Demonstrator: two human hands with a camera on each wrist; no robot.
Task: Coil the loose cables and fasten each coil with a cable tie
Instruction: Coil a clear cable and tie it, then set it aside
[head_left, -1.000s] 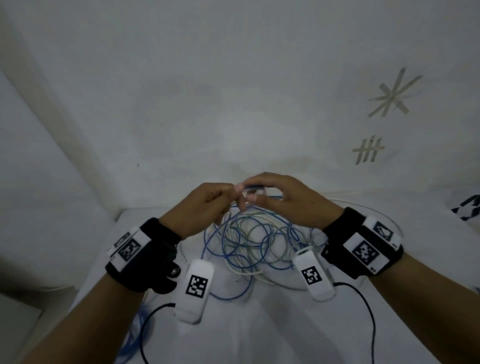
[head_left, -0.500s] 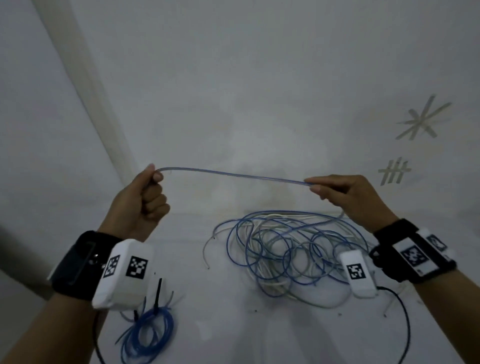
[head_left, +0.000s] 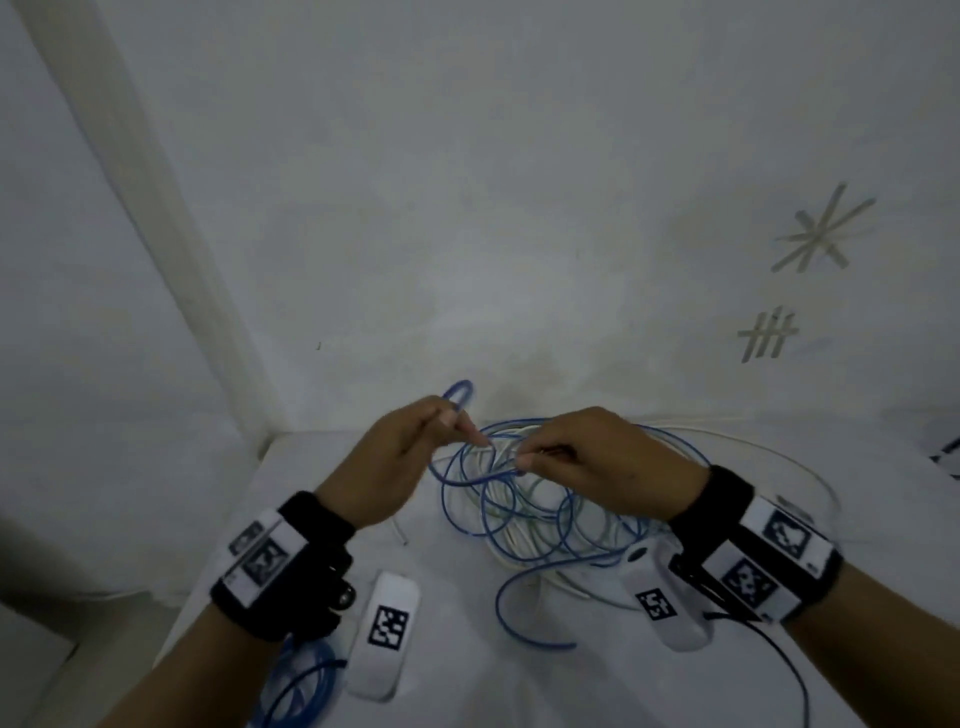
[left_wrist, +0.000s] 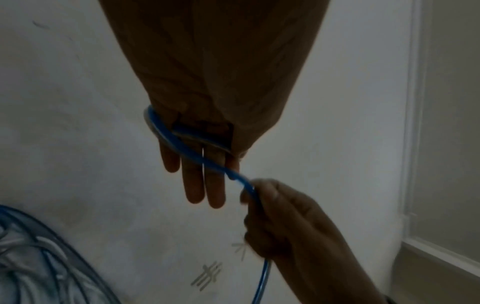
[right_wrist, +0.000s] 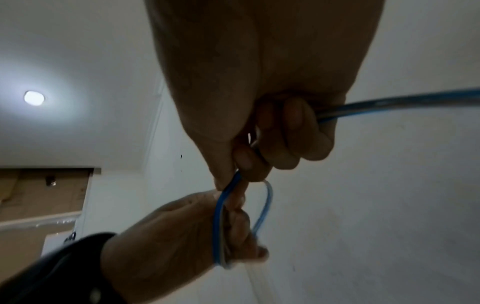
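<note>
1. Both hands up over the worktop (head_left: 311, 519), close together, working one blue cable (head_left: 457, 395).
2. Left hand (head_left: 395, 462): thumb pins the cable vs. the forefinger, and a small loop pokes up above the knuckles. In the left wrist view the cable wraps round the little-finger side and crosses the fingers (left_wrist: 197, 185), which lie fairly straight. So the grip is clamped on the blue cable.
3. Right hand (head_left: 592, 462): fingers curled round the same cable. In the right wrist view it enters the fist from the right and comes out at thumb and forefinger. Grip clamped on it too.
4. Between the hands only a short run of cable; the fingertips nearly touch.
5. Rest of the cable drops from the right hand to the tangle (head_left: 530, 509) of blue and white cables lying on the worktop under and just beyond the hands. One blue end curls toward the near edge.
6. Near-left, partly under the left forearm: a blue coil (head_left: 301, 686) on the worktop. Can't tell if it's tied.
7. Black bands w/ white marker blocks on both wrists.
</note>
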